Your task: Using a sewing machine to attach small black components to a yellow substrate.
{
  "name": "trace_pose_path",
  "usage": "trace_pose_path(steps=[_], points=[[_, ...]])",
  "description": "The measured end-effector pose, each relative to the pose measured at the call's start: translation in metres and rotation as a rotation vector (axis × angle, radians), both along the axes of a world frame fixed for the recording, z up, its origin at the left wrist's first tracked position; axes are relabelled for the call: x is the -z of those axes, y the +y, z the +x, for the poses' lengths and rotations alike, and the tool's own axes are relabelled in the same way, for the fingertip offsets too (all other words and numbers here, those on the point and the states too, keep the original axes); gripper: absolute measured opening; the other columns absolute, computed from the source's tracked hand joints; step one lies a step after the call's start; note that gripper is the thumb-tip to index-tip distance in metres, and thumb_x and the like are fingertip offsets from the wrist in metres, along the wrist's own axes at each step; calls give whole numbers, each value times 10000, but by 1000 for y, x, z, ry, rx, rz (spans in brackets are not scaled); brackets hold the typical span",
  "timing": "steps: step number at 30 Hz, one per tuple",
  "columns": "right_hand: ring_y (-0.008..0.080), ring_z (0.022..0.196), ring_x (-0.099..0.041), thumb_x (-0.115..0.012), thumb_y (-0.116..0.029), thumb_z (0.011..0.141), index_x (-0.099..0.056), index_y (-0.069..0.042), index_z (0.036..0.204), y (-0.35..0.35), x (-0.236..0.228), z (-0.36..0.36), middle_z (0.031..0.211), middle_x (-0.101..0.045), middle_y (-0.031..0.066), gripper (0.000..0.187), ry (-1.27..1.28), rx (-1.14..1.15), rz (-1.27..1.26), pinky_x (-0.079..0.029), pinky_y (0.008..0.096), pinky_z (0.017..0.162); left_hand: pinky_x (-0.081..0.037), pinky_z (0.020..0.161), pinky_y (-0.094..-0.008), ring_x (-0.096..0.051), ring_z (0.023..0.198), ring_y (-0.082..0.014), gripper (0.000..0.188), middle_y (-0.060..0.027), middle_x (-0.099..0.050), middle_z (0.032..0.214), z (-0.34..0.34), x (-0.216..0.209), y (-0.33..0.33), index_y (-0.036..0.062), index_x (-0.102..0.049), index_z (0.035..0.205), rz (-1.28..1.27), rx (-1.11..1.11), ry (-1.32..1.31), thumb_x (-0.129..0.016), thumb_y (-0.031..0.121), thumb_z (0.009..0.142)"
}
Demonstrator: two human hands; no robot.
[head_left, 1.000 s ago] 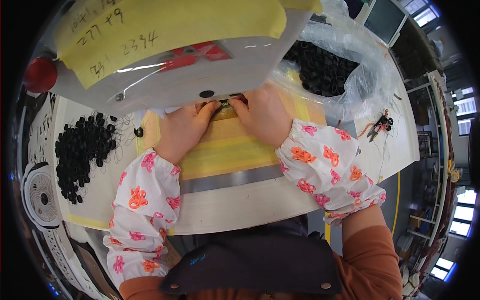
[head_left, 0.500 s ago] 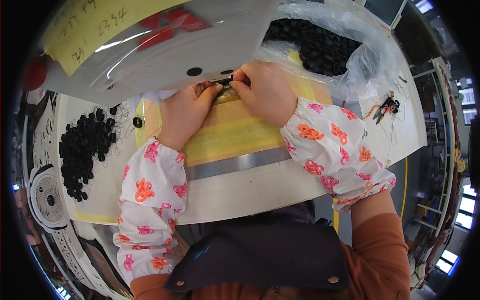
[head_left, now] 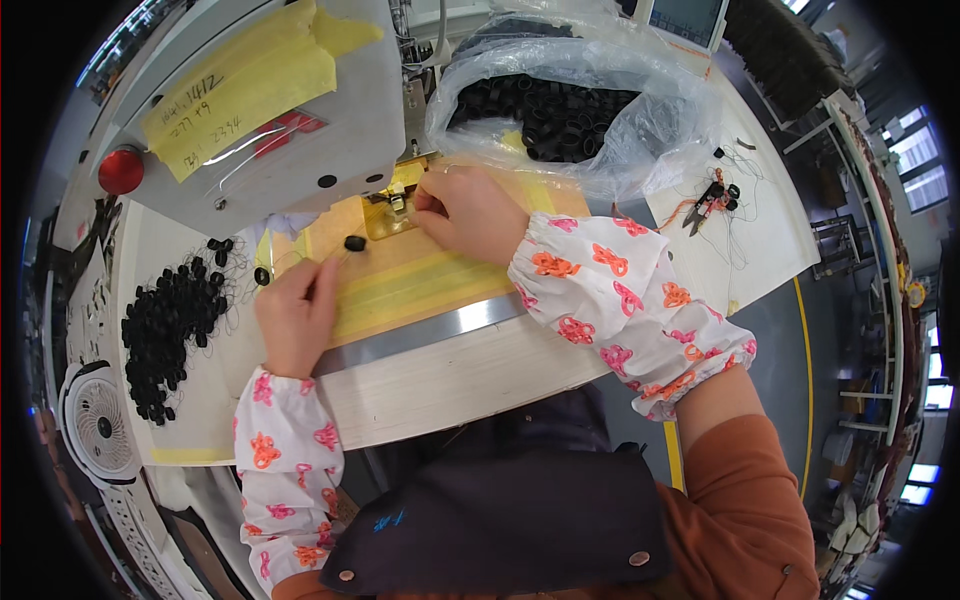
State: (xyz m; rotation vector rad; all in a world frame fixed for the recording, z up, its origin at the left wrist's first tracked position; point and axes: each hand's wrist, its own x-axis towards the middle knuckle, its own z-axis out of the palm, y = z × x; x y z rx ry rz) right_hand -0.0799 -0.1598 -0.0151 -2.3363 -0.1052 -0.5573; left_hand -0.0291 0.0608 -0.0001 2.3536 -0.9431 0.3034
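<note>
My left hand (head_left: 298,315) is closed in a pinch over the left part of the yellow-taped work plate. A faint thread seems to run from its fingertips to a small black loop (head_left: 355,243) just beyond them. My right hand (head_left: 465,212) is curled, thumb against fingers, beside the metal presser foot (head_left: 397,198) of a sewing machine (head_left: 290,130). What the right fingers hold, if anything, is hidden. Another black loop (head_left: 262,276) lies left of the plate, near a large pile of black loops (head_left: 172,335) with loose threads.
A clear plastic bag (head_left: 660,130) full of black loops (head_left: 560,115) stands at the back. Thread snips (head_left: 705,207) lie on the right among loose threads. A white fan (head_left: 100,425) is beside the table's left edge. A red button (head_left: 121,172) sits on the machine.
My hands were together by the machine's foot; now they are apart. The left has drawn back toward me and left, with a black loop near its fingertips. The whole view has shifted.
</note>
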Motion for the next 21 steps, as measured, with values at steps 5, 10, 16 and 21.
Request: trace_pose_path(steps=[5, 10, 16, 21], points=[[259, 618, -573, -608, -103, 704, -584, -16, 746, -39, -29, -17, 668, -580, 120, 100, -53, 126, -170, -447, 335, 560, -341, 427, -248, -403, 421, -110, 233, -65, -482, 510, 34, 7, 59, -21, -555, 655, -29, -238, 135, -601, 162, 792], [256, 673, -591, -609, -99, 702, -596, -24, 798, -108, -50, -27, 726, -606, 108, 122, -34, 367, -490, -458, 325, 589, -413, 648, -274, -517, 649, -188, 141, -110, -572, 698, 21, -13, 23, -7, -620, 851, -83, -74, -82, -587, 108, 777], [294, 719, -589, -568, -31, 668, -594, -3, 831, -132, -47, -26, 774, -608, 149, 167, 246, 279, -545, -468, 362, 659, -383, 750, -368, -487, 886, -330, 278, -177, -541, 909, 8, 2, -41, -23, -478, 1030, -12, 185, -27, -544, 88, 784], [297, 800, -583, -538, 10, 650, -587, -5, 866, -123, -50, -20, 832, -605, 160, 222, 313, 360, -640, -456, 330, 738, -379, 719, -434, -484, 844, -373, 317, -216, -524, 885, 17, 21, -54, -16, -442, 1013, 17, 92, 1, -575, 121, 760]])
